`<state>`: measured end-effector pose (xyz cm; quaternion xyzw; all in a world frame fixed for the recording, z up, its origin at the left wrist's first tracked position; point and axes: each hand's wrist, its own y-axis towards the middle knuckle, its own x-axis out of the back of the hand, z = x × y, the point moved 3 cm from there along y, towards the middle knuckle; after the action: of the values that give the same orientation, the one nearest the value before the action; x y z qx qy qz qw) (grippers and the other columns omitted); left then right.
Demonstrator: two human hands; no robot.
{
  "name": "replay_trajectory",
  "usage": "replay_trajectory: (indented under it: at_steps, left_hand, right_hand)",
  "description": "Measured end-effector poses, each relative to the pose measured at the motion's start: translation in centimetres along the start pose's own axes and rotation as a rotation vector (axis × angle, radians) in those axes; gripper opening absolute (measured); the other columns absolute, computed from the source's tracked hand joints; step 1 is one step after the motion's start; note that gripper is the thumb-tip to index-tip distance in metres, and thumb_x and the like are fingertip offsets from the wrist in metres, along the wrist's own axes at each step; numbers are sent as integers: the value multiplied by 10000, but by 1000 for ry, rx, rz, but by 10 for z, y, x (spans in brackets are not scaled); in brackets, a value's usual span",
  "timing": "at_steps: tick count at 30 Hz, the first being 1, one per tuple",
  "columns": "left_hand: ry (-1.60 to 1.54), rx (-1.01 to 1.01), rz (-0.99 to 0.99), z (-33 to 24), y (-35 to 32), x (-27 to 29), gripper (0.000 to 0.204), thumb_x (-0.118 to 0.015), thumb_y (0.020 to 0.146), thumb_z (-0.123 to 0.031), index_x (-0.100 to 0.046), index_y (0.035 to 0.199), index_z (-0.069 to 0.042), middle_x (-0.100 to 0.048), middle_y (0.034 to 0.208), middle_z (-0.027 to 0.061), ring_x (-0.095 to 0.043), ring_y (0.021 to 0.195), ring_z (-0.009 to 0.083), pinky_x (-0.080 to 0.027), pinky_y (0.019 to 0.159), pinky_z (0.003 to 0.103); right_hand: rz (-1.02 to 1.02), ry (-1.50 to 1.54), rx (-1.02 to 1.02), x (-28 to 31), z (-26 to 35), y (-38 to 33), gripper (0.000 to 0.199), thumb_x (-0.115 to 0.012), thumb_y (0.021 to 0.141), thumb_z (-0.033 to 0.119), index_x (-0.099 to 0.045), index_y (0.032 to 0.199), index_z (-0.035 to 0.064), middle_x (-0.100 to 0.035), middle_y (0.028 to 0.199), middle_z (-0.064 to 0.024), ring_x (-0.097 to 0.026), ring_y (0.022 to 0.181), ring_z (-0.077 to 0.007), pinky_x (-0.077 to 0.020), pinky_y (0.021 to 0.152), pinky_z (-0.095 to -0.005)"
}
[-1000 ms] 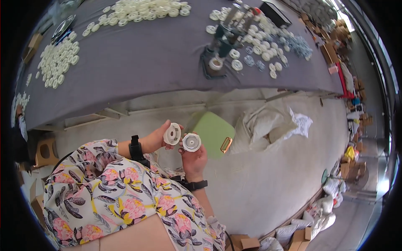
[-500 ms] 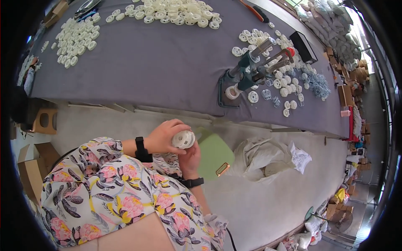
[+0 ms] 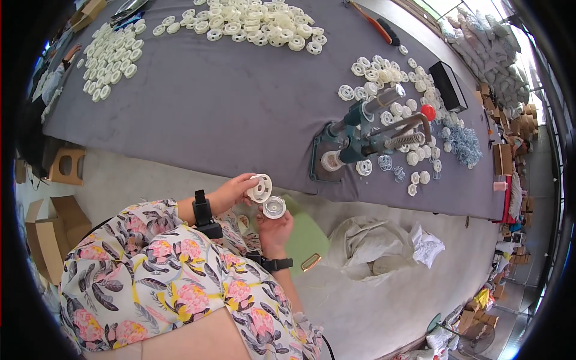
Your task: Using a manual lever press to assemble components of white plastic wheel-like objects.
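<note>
Close together over my lap, my two hands each hold a round white plastic part. My left hand (image 3: 235, 189) pinches the rim of a white plastic ring (image 3: 252, 198) with openings in its face. Just below and right of it, my right hand (image 3: 275, 233) grips a white round housing (image 3: 274, 214) whose face shows a greyish, shiny round inside. The two parts are nearly touching; whether they touch I cannot tell. On the table ahead stands a green hand press (image 3: 362, 135) with a red knob, a white round part (image 3: 331, 161) under its ram.
The grey-covered table (image 3: 198, 108) bears a heap of white rings (image 3: 258, 24), another pile (image 3: 111, 63) at left, a brush (image 3: 384, 30), a black box (image 3: 448, 86) and tangled bluish wire rings (image 3: 461, 147). A green stool (image 3: 306, 237) and white sack (image 3: 369, 240) stand below. Someone's arm (image 3: 57, 81) reaches in far left.
The single white assembly held between both hands is now apart in two pieces, one in each hand. My view has shifted slightly, and a person's arm has appeared at the far left.
</note>
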<state>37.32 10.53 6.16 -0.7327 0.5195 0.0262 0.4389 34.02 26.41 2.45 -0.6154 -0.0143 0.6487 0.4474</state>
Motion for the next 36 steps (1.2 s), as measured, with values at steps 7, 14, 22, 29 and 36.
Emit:
replay_trajectory:
  at_steps: [7,14,22,29,36]
  left_hand:
    - [302,82,-118,73,14,35,392,-472,934,-348,-496,1151,-22,-606,1016,62,-604,859,153,-514,693,285]
    - [1075,-217,-82,73,30,42,463,-612,825,-326,-490,1150,-20,-584,1026,138,-570,961,306,-464,815,386]
    - [1196,-450,-48,71,10,52,523,-668,723,-211,-472,1185,-62,-478,1141,147,-521,1042,335,-444,862,407]
    - [1165,-473,-35,80,6,46,572,-684,694,-169,-467,1216,-78,-478,1146,132,-507,1055,314,-432,881,409]
    - [1346,-698,42,85,20,42,493,-709,659,-168,-535,1116,-107,-542,1011,79,-518,969,255,-390,837,370]
  right_hand:
    - [-212,-362,153,45,-9,-19,358,-388,899,262,-468,1200,86,-591,1078,-74,-615,866,-227,-494,651,-323]
    - [-312,-560,149,58,-11,-7,355,-414,899,248,-463,1207,79,-590,1035,-63,-617,816,-193,-494,646,-301]
    - [-232,-1187,180,75,-13,10,375,-572,843,180,-498,1179,32,-570,1044,-95,-588,886,-202,-480,719,-311]
    - [-186,-1821,452,36,-18,-5,493,-682,751,199,-496,1173,26,-533,1116,-171,-489,1067,-344,-380,938,-419]
    - [-237,-1850,582,30,-13,-14,479,-670,775,149,-473,1190,15,-519,1162,-153,-508,1065,-313,-400,928,-399]
